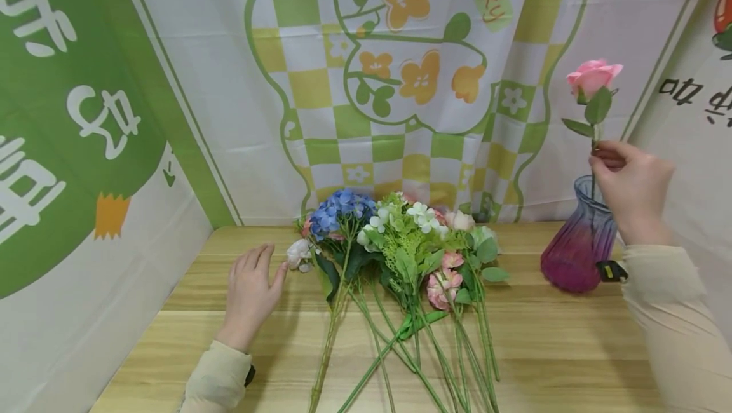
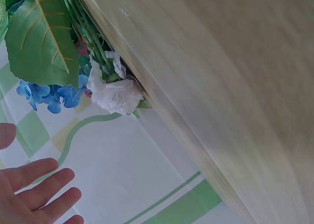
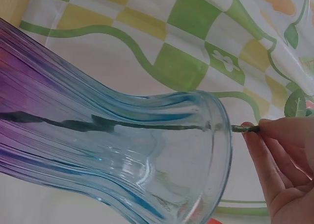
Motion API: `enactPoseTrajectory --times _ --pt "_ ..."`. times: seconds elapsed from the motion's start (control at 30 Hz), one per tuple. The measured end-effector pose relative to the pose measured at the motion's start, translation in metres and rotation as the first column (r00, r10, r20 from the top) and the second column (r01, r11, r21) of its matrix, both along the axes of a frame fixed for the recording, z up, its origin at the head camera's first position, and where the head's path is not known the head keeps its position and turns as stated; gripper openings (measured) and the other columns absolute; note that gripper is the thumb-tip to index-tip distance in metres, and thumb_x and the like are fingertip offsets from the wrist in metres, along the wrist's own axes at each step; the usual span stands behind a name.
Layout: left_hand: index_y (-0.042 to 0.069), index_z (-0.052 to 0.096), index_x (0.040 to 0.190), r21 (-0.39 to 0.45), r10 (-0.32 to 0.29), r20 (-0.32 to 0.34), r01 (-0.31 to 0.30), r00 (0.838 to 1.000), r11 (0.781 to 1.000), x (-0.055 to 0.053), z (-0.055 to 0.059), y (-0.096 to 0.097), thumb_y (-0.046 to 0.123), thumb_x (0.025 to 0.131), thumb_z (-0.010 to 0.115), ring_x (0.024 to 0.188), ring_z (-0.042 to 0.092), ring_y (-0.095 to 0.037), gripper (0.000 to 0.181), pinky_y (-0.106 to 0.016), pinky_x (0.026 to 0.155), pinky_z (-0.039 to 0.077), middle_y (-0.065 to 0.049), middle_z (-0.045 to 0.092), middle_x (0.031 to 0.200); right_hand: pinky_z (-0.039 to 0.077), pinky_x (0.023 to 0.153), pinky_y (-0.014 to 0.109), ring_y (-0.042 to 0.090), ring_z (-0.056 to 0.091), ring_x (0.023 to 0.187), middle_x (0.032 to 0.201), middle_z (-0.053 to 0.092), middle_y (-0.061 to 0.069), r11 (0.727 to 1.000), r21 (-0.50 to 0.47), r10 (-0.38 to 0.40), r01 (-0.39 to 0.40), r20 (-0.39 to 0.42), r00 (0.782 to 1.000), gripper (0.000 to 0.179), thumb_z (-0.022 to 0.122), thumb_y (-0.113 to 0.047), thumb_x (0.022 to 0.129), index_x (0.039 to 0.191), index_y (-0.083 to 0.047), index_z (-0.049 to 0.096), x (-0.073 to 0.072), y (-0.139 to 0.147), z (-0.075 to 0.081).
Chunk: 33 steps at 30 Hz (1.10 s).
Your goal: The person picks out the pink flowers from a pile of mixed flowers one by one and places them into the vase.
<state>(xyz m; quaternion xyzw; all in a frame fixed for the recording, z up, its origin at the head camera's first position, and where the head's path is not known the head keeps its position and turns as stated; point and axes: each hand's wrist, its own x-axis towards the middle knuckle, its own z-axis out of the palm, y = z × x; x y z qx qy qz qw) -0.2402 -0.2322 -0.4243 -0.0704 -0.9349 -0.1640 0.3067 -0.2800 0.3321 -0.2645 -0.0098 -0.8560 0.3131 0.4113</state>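
Note:
My right hand pinches the stem of a pink rose just above the mouth of a glass vase, blue at the top and purple below. In the right wrist view the rose's dark green stem runs through the vase neck and down inside. My left hand is held with fingers extended over the left of the table, beside a white flower. In the left wrist view that hand holds nothing, and the white flower hangs near a large green leaf.
Mid-table lies a row of artificial flowers: a blue hydrangea, white blossoms with greenery and pink blossoms. Their long stems point toward the front edge of the wooden table. A patterned curtain hangs behind.

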Motion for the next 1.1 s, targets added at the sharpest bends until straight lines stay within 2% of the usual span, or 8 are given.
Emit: enactPoseTrajectory --times 0.27,0.5,0.73,0.83,0.93,1.0,1.1 --pt "-0.006 0.052 0.128 -0.001 0.003 0.009 -0.003 1.0 1.0 0.0 -0.001 0.0 0.029 0.093 0.058 0.12 0.044 -0.044 0.05 -0.058 0.104 0.029 -0.026 0.052 0.129 0.03 0.061 -0.006 -0.033 0.036 0.063 0.101 0.066 0.03 0.999 0.041 0.023 -0.025 0.048 0.999 0.026 0.056 -0.006 0.087 0.107 0.007 0.066 -0.001 0.002 -0.007" --pt "-0.006 0.051 0.129 -0.005 0.006 0.011 -0.006 1.0 1.0 0.0 -0.001 0.0 0.03 0.093 0.057 0.12 0.044 -0.044 0.051 -0.058 0.104 0.029 -0.026 0.052 0.13 0.027 0.065 -0.001 -0.034 0.032 0.061 0.097 0.068 0.028 0.997 0.081 0.012 -0.014 0.03 0.999 0.026 0.059 -0.012 0.088 0.103 0.006 0.069 -0.003 0.003 -0.012" --pt "-0.006 0.051 0.129 -0.003 0.005 0.016 -0.005 1.0 1.0 0.001 0.001 0.001 0.03 0.093 0.057 0.121 0.044 -0.044 0.051 -0.059 0.105 0.028 -0.026 0.052 0.13 0.025 0.071 0.002 -0.035 0.03 0.06 0.094 0.068 0.028 0.994 0.104 0.012 -0.015 0.027 1.0 0.023 0.06 -0.011 0.087 0.1 0.006 0.069 -0.003 0.003 -0.013" --pt "-0.006 0.051 0.129 0.0 0.006 0.017 -0.006 1.0 1.0 0.001 0.002 0.001 0.03 0.093 0.057 0.121 0.044 -0.044 0.051 -0.058 0.105 0.028 -0.026 0.052 0.13 0.03 0.077 0.013 -0.035 0.028 0.059 0.094 0.068 0.028 0.992 0.122 0.001 -0.006 0.043 0.999 0.022 0.061 -0.011 0.087 0.098 0.005 0.07 -0.003 0.003 -0.014" --pt "-0.006 0.051 0.129 -0.002 0.005 0.019 -0.005 1.0 1.0 0.001 0.001 0.001 0.03 0.094 0.057 0.121 0.044 -0.044 0.051 -0.058 0.105 0.028 -0.026 0.052 0.13 0.034 0.081 0.031 -0.034 0.026 0.056 0.092 0.068 0.028 0.989 0.147 -0.011 -0.001 0.078 0.997 0.021 0.062 -0.011 0.086 0.097 0.006 0.069 -0.003 0.005 -0.014" --pt "-0.006 0.051 0.129 -0.005 0.005 0.021 -0.005 1.0 1.0 0.001 0.001 0.0 0.03 0.094 0.057 0.121 0.044 -0.044 0.051 -0.059 0.105 0.029 -0.026 0.052 0.13 0.034 0.081 0.042 -0.029 0.028 0.055 0.091 0.068 0.028 0.986 0.168 -0.02 0.002 0.106 0.994 0.022 0.062 -0.011 0.086 0.096 0.006 0.069 -0.004 0.007 -0.015" --pt "-0.006 0.051 0.129 -0.007 0.005 0.022 -0.005 1.0 1.0 0.001 0.001 0.0 0.03 0.094 0.057 0.121 0.044 -0.044 0.051 -0.059 0.104 0.029 -0.026 0.052 0.13 0.034 0.082 0.046 -0.015 0.042 0.055 0.091 0.069 0.027 0.983 0.185 -0.025 -0.003 0.149 0.989 0.023 0.062 -0.014 0.086 0.097 0.006 0.069 -0.005 0.009 -0.017"
